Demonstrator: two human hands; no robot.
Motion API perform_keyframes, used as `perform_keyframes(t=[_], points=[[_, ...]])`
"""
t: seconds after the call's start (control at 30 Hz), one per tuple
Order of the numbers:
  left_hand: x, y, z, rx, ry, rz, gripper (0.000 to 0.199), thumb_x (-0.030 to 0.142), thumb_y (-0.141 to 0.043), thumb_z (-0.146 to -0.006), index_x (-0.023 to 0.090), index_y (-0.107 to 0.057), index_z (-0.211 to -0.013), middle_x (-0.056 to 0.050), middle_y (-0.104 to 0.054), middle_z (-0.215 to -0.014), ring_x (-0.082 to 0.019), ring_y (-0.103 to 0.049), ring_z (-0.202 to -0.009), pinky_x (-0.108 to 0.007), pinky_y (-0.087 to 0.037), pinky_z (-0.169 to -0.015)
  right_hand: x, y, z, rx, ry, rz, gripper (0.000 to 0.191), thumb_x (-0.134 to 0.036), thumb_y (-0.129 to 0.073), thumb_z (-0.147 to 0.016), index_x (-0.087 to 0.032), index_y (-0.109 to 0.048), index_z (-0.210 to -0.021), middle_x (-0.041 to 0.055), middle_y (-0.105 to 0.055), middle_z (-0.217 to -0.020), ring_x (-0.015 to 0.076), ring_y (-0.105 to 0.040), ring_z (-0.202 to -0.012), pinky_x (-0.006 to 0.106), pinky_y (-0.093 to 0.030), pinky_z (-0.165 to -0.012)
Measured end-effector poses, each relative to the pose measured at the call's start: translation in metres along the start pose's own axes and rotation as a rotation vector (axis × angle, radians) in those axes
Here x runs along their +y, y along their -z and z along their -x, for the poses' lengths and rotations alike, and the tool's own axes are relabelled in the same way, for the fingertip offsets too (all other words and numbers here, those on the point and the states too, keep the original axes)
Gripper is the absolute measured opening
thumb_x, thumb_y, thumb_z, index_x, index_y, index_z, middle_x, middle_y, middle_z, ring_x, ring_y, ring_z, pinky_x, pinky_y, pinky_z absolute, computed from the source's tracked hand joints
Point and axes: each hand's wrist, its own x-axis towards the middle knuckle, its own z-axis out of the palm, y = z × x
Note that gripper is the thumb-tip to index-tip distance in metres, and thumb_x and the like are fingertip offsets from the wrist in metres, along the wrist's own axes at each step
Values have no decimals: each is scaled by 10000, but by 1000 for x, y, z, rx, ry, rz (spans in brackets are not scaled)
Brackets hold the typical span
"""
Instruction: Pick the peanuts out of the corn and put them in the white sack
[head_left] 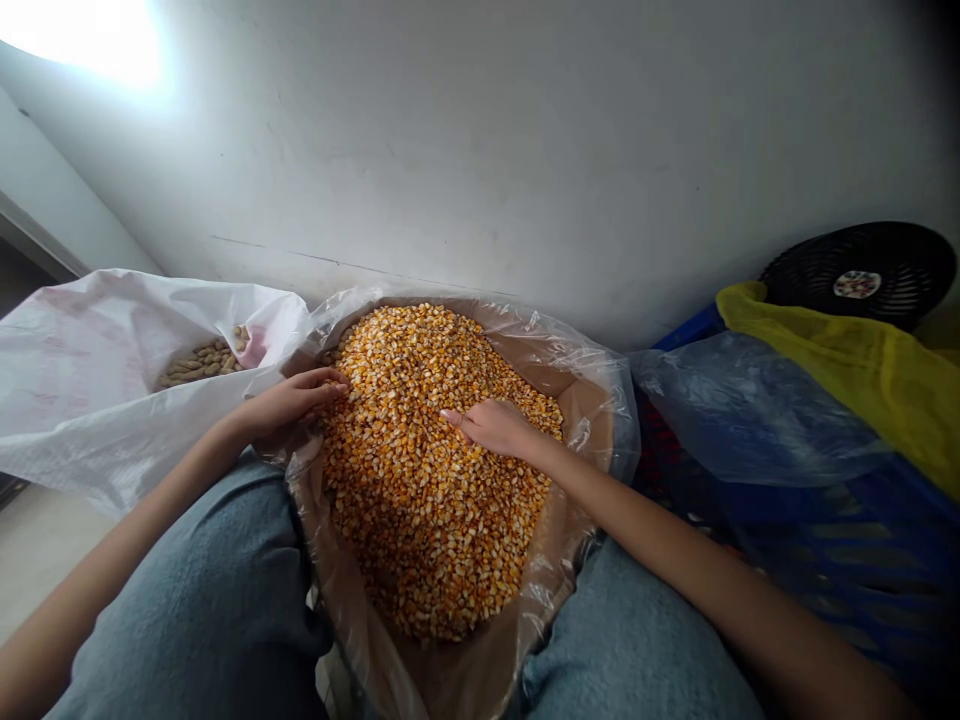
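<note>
Peanuts point(199, 365): unshelled, lying in an open white sack point(75, 350) at the left, just beside the corn; best kept from mixing with it.
Left hand point(304, 395): at the heap's left edge, fingers loosely bent; cannot tell whether they hold a kernel. A light touch here should avoid pushing grains over the side.
Corn kernels point(420, 370): dry, yellow-orange with paler ones, heaped in the middle. Being small and loose, they should roll readily, so shallow fingertip strokes seem better than digging.
Right hand point(499, 428): over the heap, right of its middle, narrowly curled with the thumb reaching left; cannot tell whether anything is pinched.
Clear liner point(622, 390): slack plastic around the corn; keeping the forearms off its rim would guard against spills.
Blue crate point(862, 560): far right, with yellow mesh point(847, 340) above; the right arm does well to stay apart from it.
</note>
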Motion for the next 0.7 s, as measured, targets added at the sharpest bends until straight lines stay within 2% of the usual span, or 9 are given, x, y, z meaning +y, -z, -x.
perform_keyframes(t=[0.1,0.17,0.3,0.33,0.4,0.47,0.57,0.63,0.7], points=[[0,0,0,6,4,-10,465,548,-496,-658,204,-546,-968,32,-427,-579,-78,-330,-484,-190,-272,-417,0,0,0,53,8,-38,770,-630,0,-765,-199,-637,-809,60,-644,-765,191,-589,-737,262,-381,-659],[0,0,0,6,5,-13,467,550,-496,-657,205,-545,-966,31,-430,-584,-79,-335,-486,-189,-273,-417,0,1,0,42,22,-50,747,-632,-15,-767,-213,-626,-862,55,-646,-811,199,-587,-764,265,-384,-648],[-1,0,0,16,6,-15,472,553,-508,-644,207,-554,-962,25,-452,-599,-78,-343,-489,-188,-283,-421,1,2,0,-11,-40,-7,799,-638,3,-757,-166,-631,-643,89,-633,-683,204,-587,-694,279,-383,-657],[-1,0,0,18,6,-10,472,551,-510,-642,206,-556,-962,24,-457,-604,-78,-345,-491,-187,-284,-421,2,3,0,18,-57,-16,800,-630,11,-762,-166,-631,-646,90,-632,-684,199,-586,-691,276,-382,-658],[-2,0,-1,15,7,4,464,541,-515,-647,203,-556,-962,22,-458,-610,-76,-346,-494,-185,-286,-420,4,3,0,84,-58,-66,768,-614,1,-777,-184,-635,-768,76,-640,-763,190,-583,-724,263,-380,-654],[-2,0,-1,6,3,20,447,522,-517,-658,201,-552,-966,22,-453,-615,-74,-344,-495,-181,-285,-417,5,3,0,83,-35,-101,722,-618,-34,-782,-206,-621,-869,63,-640,-838,188,-579,-766,255,-378,-655],[-3,1,-1,2,-9,29,420,501,-521,-669,202,-554,-963,25,-445,-614,-70,-346,-497,-176,-287,-416,5,2,0,9,-51,-62,747,-635,-48,-770,-177,-637,-741,84,-640,-764,198,-582,-733,264,-374,-661],[-4,1,-2,-2,-11,31,411,497,-522,-672,207,-554,-961,29,-440,-609,-68,-348,-496,-175,-288,-417,6,3,0,34,-84,-43,769,-620,-20,-777,-164,-629,-670,91,-632,-709,196,-582,-704,262,-371,-648],[-3,1,-1,-15,-1,33,409,497,-521,-675,210,-548,-967,34,-432,-600,-68,-344,-492,-175,-284,-417,6,3,1,98,-74,-76,743,-596,-13,-794,-177,-627,-769,74,-637,-762,186,-580,-729,248,-368,-633]])
